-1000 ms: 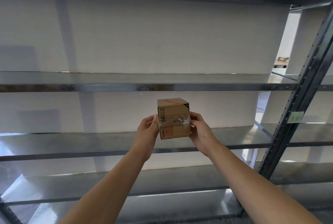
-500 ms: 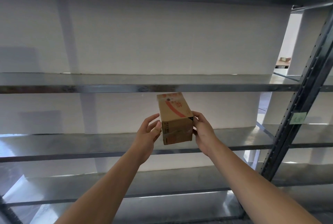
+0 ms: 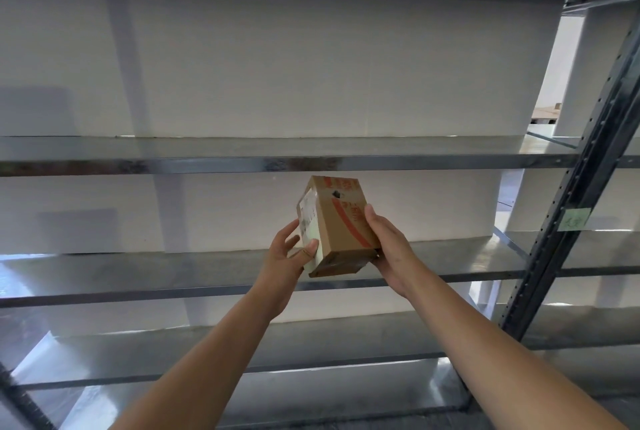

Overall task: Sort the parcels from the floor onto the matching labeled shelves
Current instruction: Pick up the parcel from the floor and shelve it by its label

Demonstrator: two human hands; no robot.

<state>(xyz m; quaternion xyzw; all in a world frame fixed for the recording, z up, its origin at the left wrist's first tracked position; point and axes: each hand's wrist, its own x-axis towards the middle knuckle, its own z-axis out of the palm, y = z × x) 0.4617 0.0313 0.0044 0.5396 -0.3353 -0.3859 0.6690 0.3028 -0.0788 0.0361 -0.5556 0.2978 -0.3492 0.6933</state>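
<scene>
A small brown cardboard parcel [image 3: 341, 222] with red print and a white label on its left side is held in the air in front of the metal rack. My left hand [image 3: 289, 255] presses its lower left side with thumb and fingertips. My right hand [image 3: 389, 249] grips its right side, thumb on the top face. The parcel is tilted, its far end raised toward the front edge of the upper shelf [image 3: 207, 165]. Below it runs the middle shelf [image 3: 173, 270], bare.
A dark perforated upright post [image 3: 568, 222] stands at the right with a pale green label [image 3: 575, 220] stuck on it. Lower shelves [image 3: 138, 350] lie beneath my arms. A white wall backs the rack. More shelving continues to the right of the post.
The parcel has been turned in my hands: its labelled face has swung to the left and its long brown face with red print now points up. It sits slightly higher and to the right.
</scene>
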